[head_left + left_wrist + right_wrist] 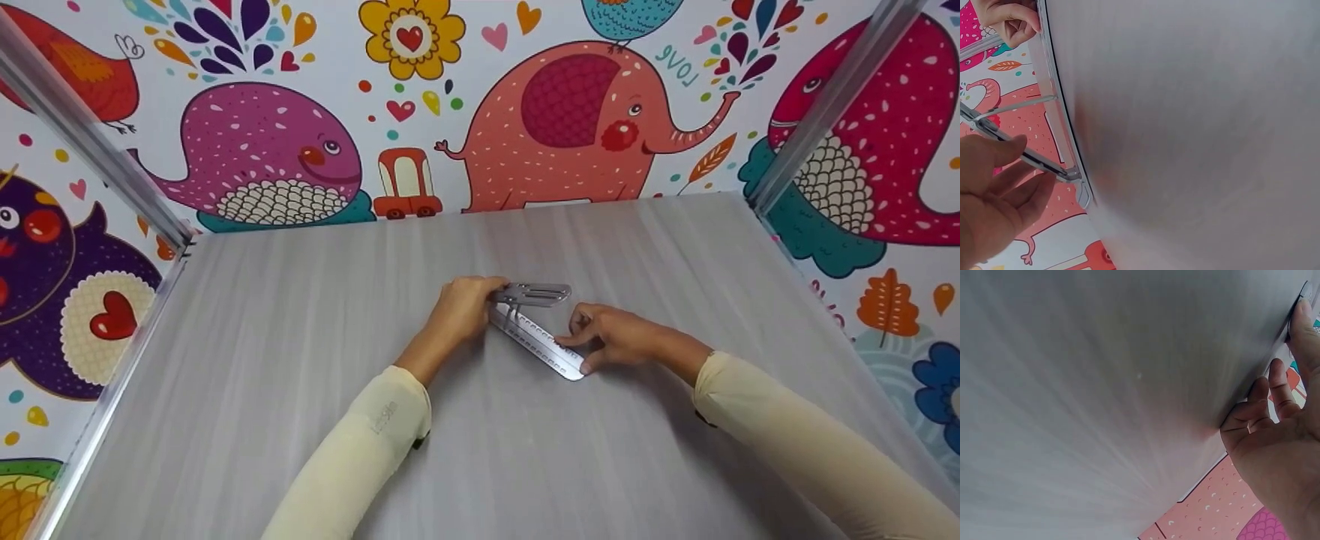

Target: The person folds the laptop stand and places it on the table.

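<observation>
A silver folding metal stand lies across the middle of the table. Its long lower bar (538,343), with rows of small notches along it, rests flat, and a slotted upper arm (534,295) is raised from it at a hinge. In the left wrist view a thin strut (1019,104) links the two parts. My left hand (463,306) grips the upper arm near the hinge between thumb and fingers. My right hand (619,334) holds the lower bar by its near right end, its thumb (1302,323) at the tip and its other fingers curled at the tabletop.
The grey wood-grain table (300,337) extends around both hands. Behind it stands a wall with printed cartoon animals, including an elephant (525,165). Metal posts (832,112) rise at the back corners, and a metal edge strip (97,427) runs along the left side.
</observation>
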Motion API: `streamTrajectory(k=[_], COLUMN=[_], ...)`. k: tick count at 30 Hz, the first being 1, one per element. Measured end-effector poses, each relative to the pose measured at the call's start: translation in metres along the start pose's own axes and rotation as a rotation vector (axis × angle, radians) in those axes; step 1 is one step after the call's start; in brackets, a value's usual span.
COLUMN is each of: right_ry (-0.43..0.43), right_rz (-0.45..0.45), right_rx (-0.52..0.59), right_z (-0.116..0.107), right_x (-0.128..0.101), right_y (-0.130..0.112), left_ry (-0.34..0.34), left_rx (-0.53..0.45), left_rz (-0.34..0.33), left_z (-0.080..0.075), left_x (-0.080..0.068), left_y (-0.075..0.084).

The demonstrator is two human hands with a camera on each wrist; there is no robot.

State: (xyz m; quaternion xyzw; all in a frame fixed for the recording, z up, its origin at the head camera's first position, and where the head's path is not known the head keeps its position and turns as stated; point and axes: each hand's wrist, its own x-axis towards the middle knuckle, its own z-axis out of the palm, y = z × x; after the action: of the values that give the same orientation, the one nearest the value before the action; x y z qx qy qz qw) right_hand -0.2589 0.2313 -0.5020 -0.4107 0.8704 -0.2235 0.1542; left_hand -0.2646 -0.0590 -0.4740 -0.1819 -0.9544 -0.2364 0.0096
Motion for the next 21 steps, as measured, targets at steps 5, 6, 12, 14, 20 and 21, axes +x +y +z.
streamTrajectory(k=[5, 6, 12, 14, 20, 21], right_ry=[-0.001, -0.001, 0.002, 0.013, 0.039, 0.04], right_rz=[0.021, 0.026, 0.035, 0.028, 0.004, 0.002], right_rx=[-0.007, -0.01, -0.022, -0.019, -0.021, -0.025], right_z=[0.0017, 0.0022, 0.0046, 0.005, 0.006, 0.0061], right_x=[-0.0009, -0.001, -0.0016, -0.0021, -0.0032, -0.0033], right_y=[-0.0015, -0.0018, -0.0041, -0.0052, -0.0086, -0.0089], left_ry=[-0.004, -0.004, -0.013, -0.013, -0.008, -0.011], left_rx=[-0.01, -0.012, -0.032, -0.04, -0.045, -0.048], left_rz=[0.001, 0.003, 0.002, -0.003, 0.018, 0.019], left_z=[0.0005, 0.0005, -0.0009, -0.0013, -0.0021, -0.0024], left_x=[0.0008, 0.0009, 0.0011, 0.0012, 0.0035, 0.004], left_y=[-0.0002, -0.0004, -0.0009, -0.0009, -0.0027, -0.003])
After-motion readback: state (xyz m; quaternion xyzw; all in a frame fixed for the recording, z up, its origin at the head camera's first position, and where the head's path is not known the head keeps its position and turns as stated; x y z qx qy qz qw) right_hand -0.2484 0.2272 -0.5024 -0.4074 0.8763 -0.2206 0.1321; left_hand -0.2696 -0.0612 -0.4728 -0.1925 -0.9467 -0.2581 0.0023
